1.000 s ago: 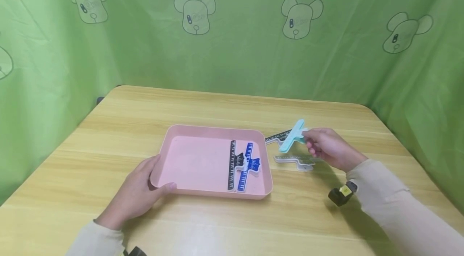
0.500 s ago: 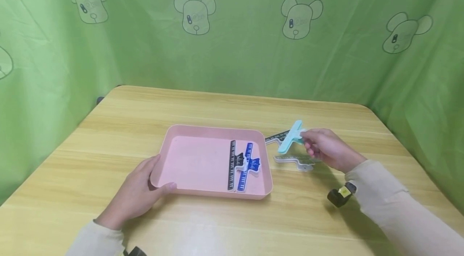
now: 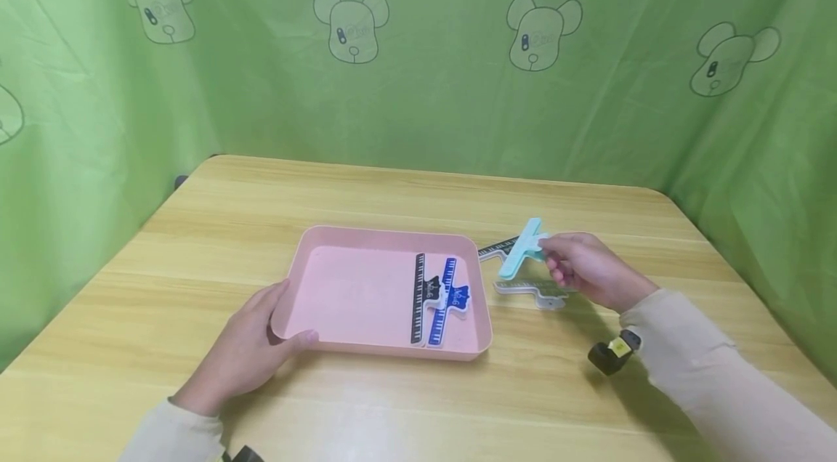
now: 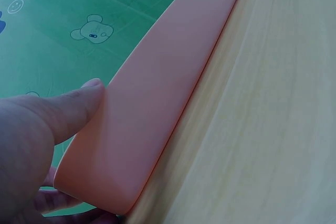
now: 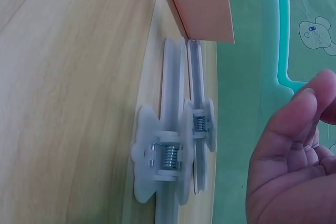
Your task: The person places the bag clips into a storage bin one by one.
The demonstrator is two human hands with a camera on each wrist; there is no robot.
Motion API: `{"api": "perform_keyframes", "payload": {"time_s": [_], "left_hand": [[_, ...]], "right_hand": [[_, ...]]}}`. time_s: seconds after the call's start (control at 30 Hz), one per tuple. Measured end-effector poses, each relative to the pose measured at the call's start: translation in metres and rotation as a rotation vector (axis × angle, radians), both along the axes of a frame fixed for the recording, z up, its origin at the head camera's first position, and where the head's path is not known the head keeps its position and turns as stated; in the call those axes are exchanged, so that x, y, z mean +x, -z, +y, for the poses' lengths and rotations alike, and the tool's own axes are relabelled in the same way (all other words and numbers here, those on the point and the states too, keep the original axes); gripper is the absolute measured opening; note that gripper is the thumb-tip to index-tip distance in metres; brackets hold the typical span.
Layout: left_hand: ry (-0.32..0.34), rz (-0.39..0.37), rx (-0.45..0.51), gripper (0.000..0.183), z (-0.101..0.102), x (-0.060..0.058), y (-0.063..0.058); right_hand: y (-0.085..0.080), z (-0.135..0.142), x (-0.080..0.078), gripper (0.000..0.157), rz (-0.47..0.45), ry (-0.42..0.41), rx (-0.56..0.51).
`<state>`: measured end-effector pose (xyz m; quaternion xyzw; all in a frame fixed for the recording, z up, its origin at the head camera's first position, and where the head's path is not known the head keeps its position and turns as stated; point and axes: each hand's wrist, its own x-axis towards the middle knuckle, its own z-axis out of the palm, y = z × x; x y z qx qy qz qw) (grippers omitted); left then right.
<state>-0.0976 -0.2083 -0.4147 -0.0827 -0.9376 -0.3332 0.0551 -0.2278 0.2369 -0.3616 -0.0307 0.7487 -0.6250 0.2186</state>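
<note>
In the head view my right hand (image 3: 588, 267) pinches a light teal sheet-music clip (image 3: 523, 250) by its handle, raised over two other clips. Thumb and fingertip meet at that handle in the right wrist view, where the teal clip (image 5: 275, 45) stands clear of the table. My left hand (image 3: 245, 346) grips the near left corner of a pink tray (image 3: 366, 351), thumb at the front rim and fingers round the left side. Inside the tray's right end lie a black piano-key clip (image 3: 418, 298) and a blue one (image 3: 442, 309), their handles overlapping.
A black-and-white clip (image 3: 497, 250) lies by the tray's right side, partly covered by the teal one. Nearer me is a greyish clip (image 3: 523, 289), its spring (image 5: 169, 157) showing from the right wrist. Green curtains (image 3: 445, 113) surround the wooden table (image 3: 366, 411).
My right hand has shifted slightly left and down with the teal clip, towards the tray. The left hand, the tray and the lying clips stay put.
</note>
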Motion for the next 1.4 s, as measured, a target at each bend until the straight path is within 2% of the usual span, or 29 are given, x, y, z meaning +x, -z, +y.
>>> {"api": "perform_keyframes", "payload": {"time_s": [1.4], "left_hand": [[-0.003, -0.016, -0.001, 0.088, 0.000, 0.000, 0.000]], "right_hand": [[-0.004, -0.026, -0.002, 0.020, -0.005, -0.037, -0.004]]}}
